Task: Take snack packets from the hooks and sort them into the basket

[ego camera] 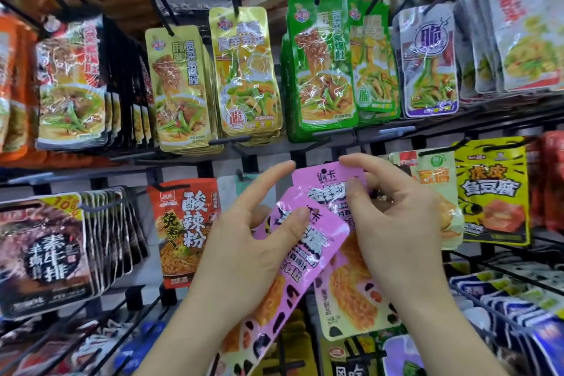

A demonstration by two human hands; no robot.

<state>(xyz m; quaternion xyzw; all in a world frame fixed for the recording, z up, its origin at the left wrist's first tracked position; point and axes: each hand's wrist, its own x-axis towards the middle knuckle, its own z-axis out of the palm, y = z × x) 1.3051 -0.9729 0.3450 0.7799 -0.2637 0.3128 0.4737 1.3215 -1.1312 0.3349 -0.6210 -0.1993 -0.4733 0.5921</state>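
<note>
Glossy pink plastic snack packet (300,256), the near one, lies gripped in your left hand (244,250), thumb across its face. The fingers (361,163) of your right hand (396,223) pinch the top of the far pink packet (326,181), mid-scene. Slide it straight outward so its hang hole doesn't tear.

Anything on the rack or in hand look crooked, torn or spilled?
Nothing looks torn or spilled. The front green packet on the upper row hangs slightly crooked, overlapping the neighbouring green packet. The left hand holds a tilted pink packet; the right hand pinches the top of a second pink packet.
</note>
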